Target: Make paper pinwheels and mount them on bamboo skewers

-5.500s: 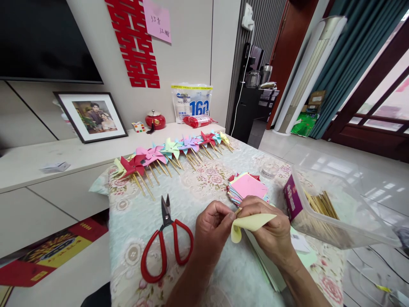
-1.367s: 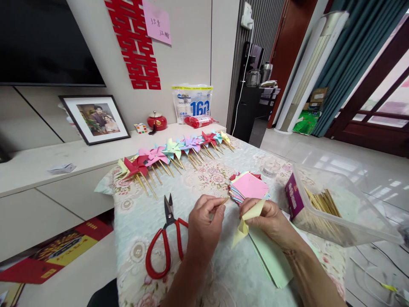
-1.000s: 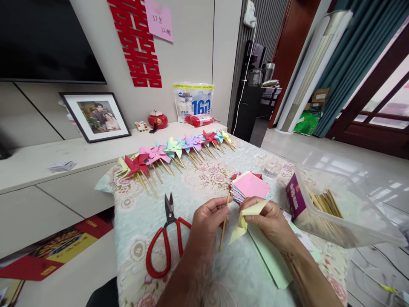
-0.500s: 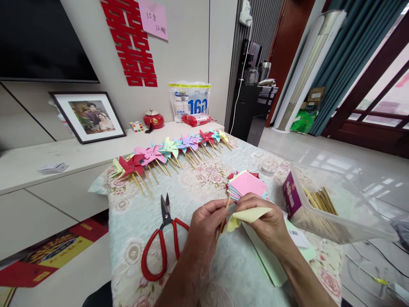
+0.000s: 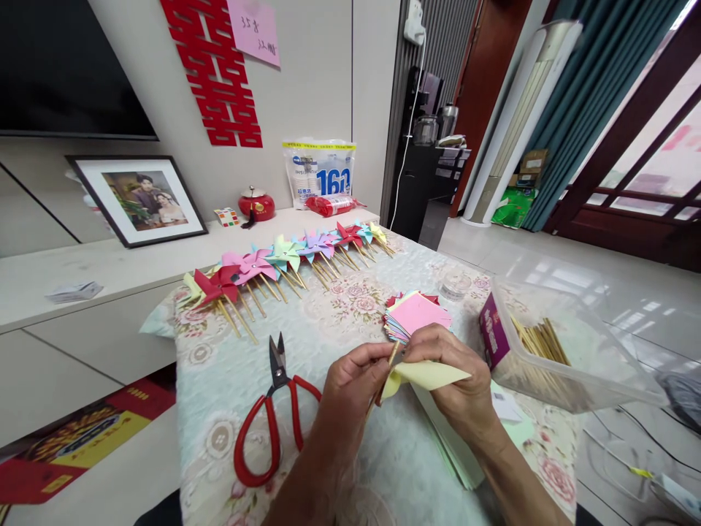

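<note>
Yellow paper, its side curled over into a fold, sits between the two hands, above the near part of the table. The fingers of the right hand are closed on it, gripping it near its middle, while one pointed end sticks out over the palm side. The left hand pinches a thin stick between thumb and fingers; the stick's top end pokes up beside the paper and the rest slants down past the palm. The fingertips of both hands come close together there, so I cannot tell whether the stick is fixed to the paper.

Beside the left hand lie scissors with red handles, their blades slightly apart and pointing away. Under the right forearm are green sheets, and just beyond the hands is a pile of squares, pink on top. A clear round case is near that pile. To the right, a clear tub with a purple label holds more sticks. Pinwheels in several colours lie in a row along the far left edge of the flowered cloth.
</note>
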`<action>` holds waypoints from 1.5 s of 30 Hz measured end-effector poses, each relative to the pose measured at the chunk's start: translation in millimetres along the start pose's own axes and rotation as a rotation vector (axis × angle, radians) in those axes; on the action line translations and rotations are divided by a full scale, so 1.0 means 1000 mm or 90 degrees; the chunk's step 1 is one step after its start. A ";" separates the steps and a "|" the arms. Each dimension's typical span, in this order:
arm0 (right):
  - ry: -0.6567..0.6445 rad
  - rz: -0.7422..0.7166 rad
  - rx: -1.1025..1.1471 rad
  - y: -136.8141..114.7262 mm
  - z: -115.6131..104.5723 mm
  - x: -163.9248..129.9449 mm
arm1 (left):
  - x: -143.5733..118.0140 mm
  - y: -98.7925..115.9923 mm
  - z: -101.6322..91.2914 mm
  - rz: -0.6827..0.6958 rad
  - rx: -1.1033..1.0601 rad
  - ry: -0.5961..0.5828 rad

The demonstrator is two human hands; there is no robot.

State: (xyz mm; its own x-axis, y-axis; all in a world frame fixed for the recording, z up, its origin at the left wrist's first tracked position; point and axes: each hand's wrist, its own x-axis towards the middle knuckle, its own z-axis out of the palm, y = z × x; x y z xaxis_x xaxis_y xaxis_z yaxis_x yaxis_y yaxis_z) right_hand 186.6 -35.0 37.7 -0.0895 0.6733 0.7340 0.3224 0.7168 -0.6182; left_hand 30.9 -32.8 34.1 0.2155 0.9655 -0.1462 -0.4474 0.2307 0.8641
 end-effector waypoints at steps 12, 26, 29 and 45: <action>0.008 -0.037 -0.016 -0.005 -0.002 0.001 | 0.001 -0.002 -0.003 0.145 0.076 -0.066; 0.019 -0.079 -0.032 -0.009 -0.001 0.001 | 0.010 -0.013 -0.014 0.267 0.115 -0.128; 0.020 -0.083 -0.035 -0.009 -0.001 0.002 | 0.010 -0.013 -0.014 0.280 0.131 -0.129; 0.006 -0.081 -0.053 -0.009 -0.001 0.003 | 0.008 -0.011 -0.015 0.323 0.154 -0.146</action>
State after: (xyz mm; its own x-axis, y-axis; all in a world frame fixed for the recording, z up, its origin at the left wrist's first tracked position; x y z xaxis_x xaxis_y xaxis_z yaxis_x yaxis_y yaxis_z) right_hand 183.9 -39.9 45.8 -0.1266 0.5762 0.8075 0.3866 0.7783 -0.4947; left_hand 24.9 -25.3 16.4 0.2206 0.8909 0.3971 -0.3395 -0.3115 0.8875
